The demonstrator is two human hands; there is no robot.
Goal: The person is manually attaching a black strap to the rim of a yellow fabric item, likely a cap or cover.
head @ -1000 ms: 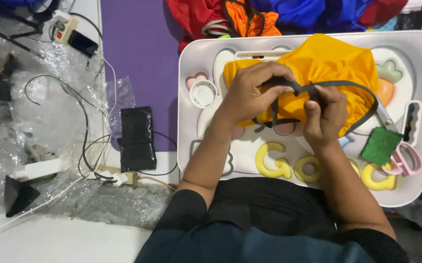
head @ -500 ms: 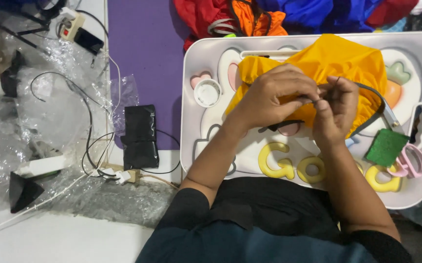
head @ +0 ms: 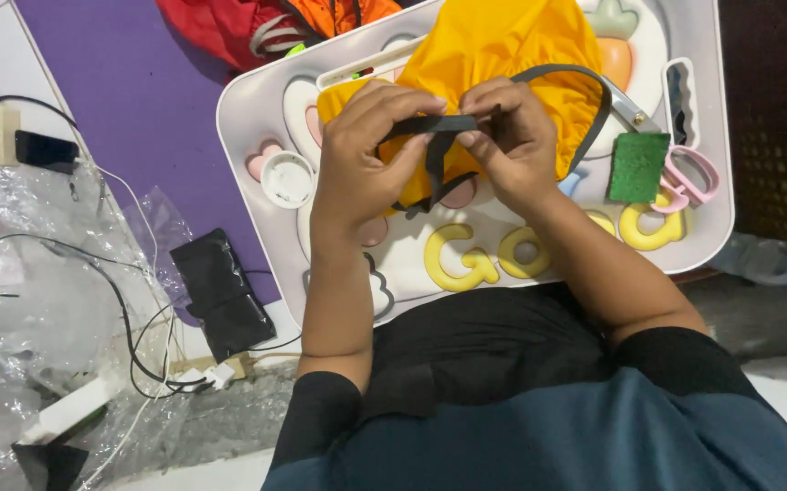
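We pinch a dark grey flat fabric strap (head: 453,125) in both grips: left hand (head: 366,155) clamped on it with thumb under and fingers curled over, right hand (head: 512,136) clamped on it right beside, fingertips of the two hands almost touching. Strap's held stretch runs roughly side to side between the hands, then loops up and right over the yellow cloth bag (head: 503,55) and back down; a loose tail hangs below the pinch. Both hands equally on it. Bag lies just behind the hands on a white plastic tray (head: 248,118) with moulded shapes. On the tray to the right: green sponge square (head: 638,166), pink-handled scissors (head: 684,173). Strap's attachment to the bag hidden by fingers; knot or fold there unclear. Black pouch (head: 221,291) and cables lie left of the tray, well apart.
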